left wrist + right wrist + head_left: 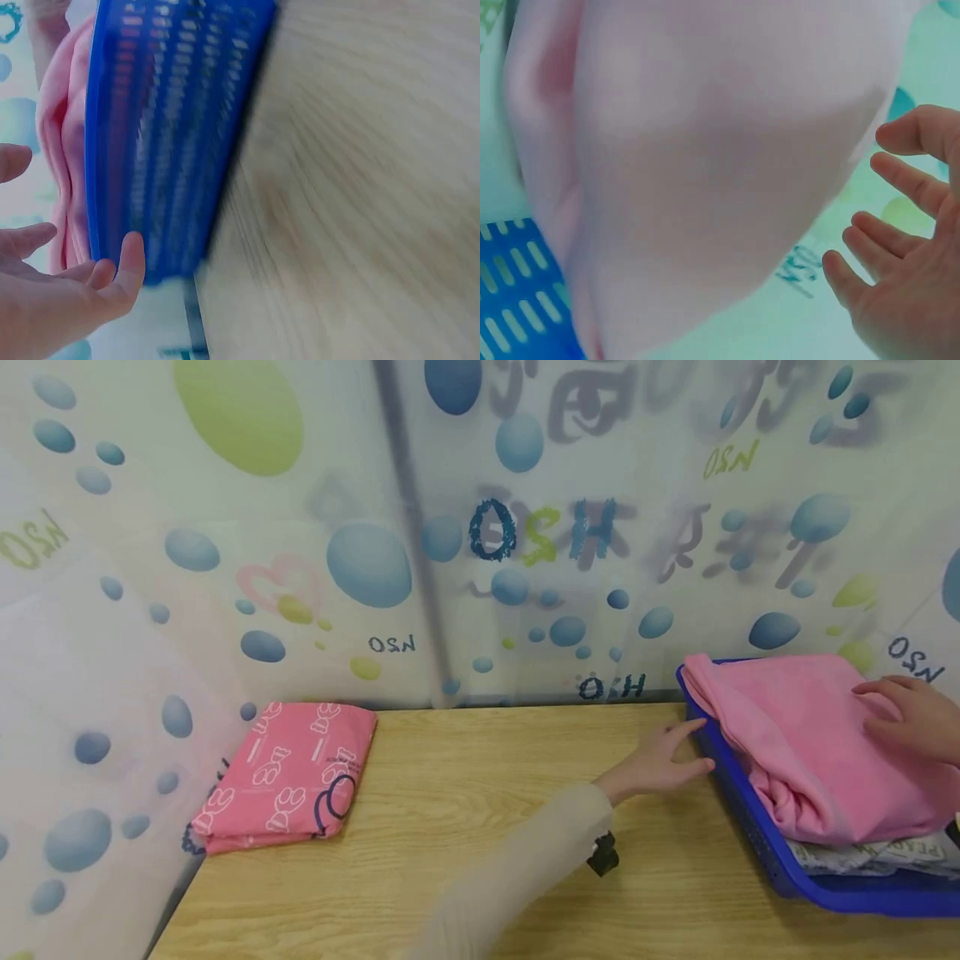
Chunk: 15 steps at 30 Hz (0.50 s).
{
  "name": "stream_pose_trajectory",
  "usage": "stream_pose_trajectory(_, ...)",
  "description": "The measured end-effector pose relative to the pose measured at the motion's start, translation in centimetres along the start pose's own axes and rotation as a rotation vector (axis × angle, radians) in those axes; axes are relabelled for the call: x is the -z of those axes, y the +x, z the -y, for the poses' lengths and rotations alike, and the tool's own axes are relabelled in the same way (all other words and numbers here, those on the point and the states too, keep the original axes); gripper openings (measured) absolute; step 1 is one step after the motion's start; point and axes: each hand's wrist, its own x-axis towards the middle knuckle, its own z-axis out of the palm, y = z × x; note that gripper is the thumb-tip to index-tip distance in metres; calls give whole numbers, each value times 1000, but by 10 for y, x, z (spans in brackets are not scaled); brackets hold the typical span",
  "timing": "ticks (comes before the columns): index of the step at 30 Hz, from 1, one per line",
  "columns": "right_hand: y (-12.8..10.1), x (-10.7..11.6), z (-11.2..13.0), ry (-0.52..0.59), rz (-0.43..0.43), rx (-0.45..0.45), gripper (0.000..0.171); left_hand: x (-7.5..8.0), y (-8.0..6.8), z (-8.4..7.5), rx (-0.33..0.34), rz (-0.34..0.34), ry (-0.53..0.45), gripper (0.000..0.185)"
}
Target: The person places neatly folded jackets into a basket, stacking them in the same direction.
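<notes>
A white curtain (472, 460) dotted with blue and green ovals backs the scene, above a wood-grained table (510, 752). At the person's right on it stands a blue basket (862, 897), slatted along its sides, and in this lies a folded pink cloth (795, 735), between the two hands and rising above the rim. A rosy bundle (292, 777), printed in white, rests at the far left, well apart from both hands. Patterned fabric (840, 857) peeps out beneath the pink cloth (some lettering shows on it). The left hand (660, 764), fingers spread and holding nothing, is beside the basket's left rim; whether it touches cannot be told. The right hand (915, 722), likewise spread and empty, is close to the cloth's right side.
</notes>
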Motion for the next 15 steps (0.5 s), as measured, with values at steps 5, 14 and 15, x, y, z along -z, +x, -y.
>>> stream_pose_trajectory(5, 9, 0, 13, 28, -41, 107, 30, 21, -15, 32, 26, -17, -61, 57)
stream_pose_trajectory(14, 21, -4, 47, 83, -71, 229, 32, 44, -40, 62, 80, -15, -129, 59)
stream_pose_trajectory(15, 21, -4, 52, 95, -64, 235, 31, 46, -42, 65, 83, -17, -127, 59)
